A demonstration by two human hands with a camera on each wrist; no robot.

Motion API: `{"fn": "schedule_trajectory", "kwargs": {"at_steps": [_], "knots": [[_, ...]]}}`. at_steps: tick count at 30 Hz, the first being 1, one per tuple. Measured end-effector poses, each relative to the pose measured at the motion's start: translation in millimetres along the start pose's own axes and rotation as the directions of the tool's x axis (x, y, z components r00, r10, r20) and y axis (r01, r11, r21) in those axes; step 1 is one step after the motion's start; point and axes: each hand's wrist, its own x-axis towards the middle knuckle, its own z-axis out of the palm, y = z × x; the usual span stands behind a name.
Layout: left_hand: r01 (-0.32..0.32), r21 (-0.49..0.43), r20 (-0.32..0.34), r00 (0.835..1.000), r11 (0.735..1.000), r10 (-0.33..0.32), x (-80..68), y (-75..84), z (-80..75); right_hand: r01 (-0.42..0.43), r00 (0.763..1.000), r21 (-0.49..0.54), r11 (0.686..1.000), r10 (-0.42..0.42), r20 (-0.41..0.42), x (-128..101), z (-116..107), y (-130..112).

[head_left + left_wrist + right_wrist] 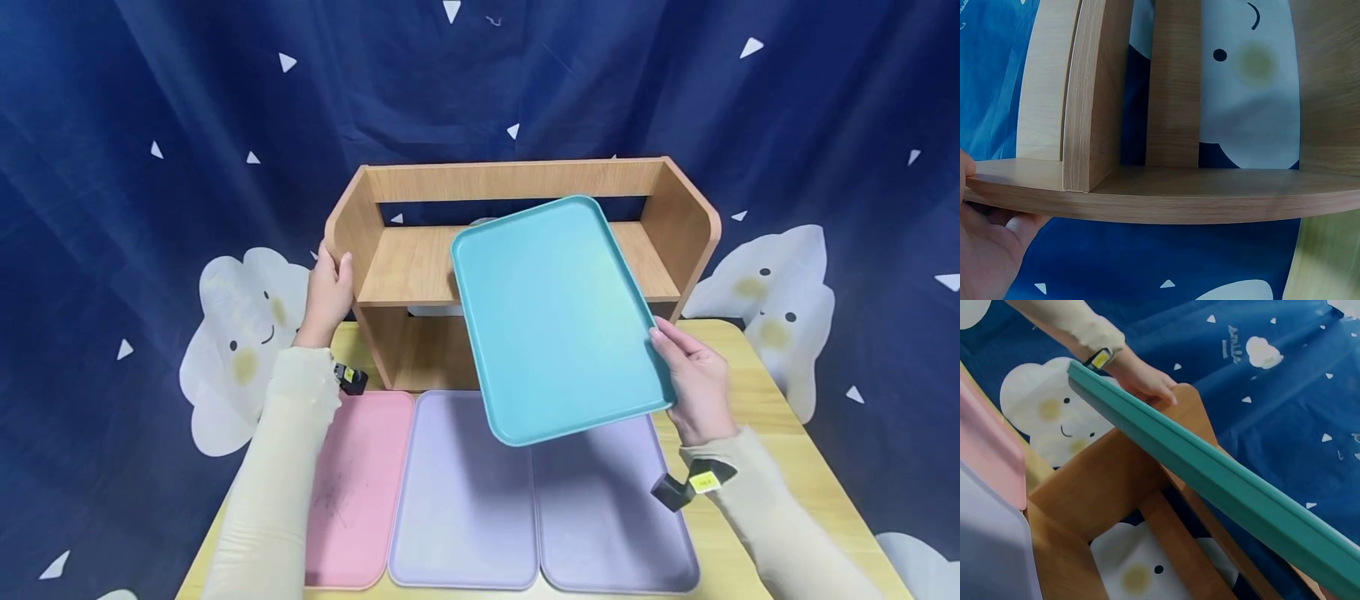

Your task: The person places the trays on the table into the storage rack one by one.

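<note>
My right hand (693, 379) grips the right edge of a teal tray (551, 317), held tilted in the air in front of a wooden shelf unit (517, 250). In the right wrist view the teal tray's rim (1222, 481) runs diagonally across the picture. My left hand (328, 292) holds the shelf's rounded left side panel, thumb on the front edge; the left wrist view shows that hand (985, 244) under the panel's edge (1160, 200). The shelf's upper board is bare wood.
On the yellow table (765, 433) lie a pink tray (356, 487) at left and two lilac trays (465, 492) (607, 508) side by side. A blue curtain (150, 125) with white clouds hangs behind. Something pale sits behind the teal tray on the shelf.
</note>
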Motion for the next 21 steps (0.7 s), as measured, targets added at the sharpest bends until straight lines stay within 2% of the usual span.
{"fn": "schedule_trajectory", "kwargs": {"at_steps": [5, 13, 21], "knots": [[-0.006, -0.001, -0.013, 1.000, 1.000, 0.006, -0.8, 0.1, 1.0, 0.008, 0.998, -0.025, 1.000, -0.009, -0.056, 7, 19, 2], [-0.022, 0.012, -0.023, 0.999, 1.000, 0.022, -0.7, -2.0, 1.9, 0.039, 0.997, -0.033, 0.999, -0.041, -0.065, 18, 43, 11], [-0.006, -0.011, -0.024, 1.000, 1.000, 0.006, -1.3, -0.3, 1.8, 0.043, 0.998, -0.018, 0.999, -0.044, -0.053, 25, 64, 22]]}}
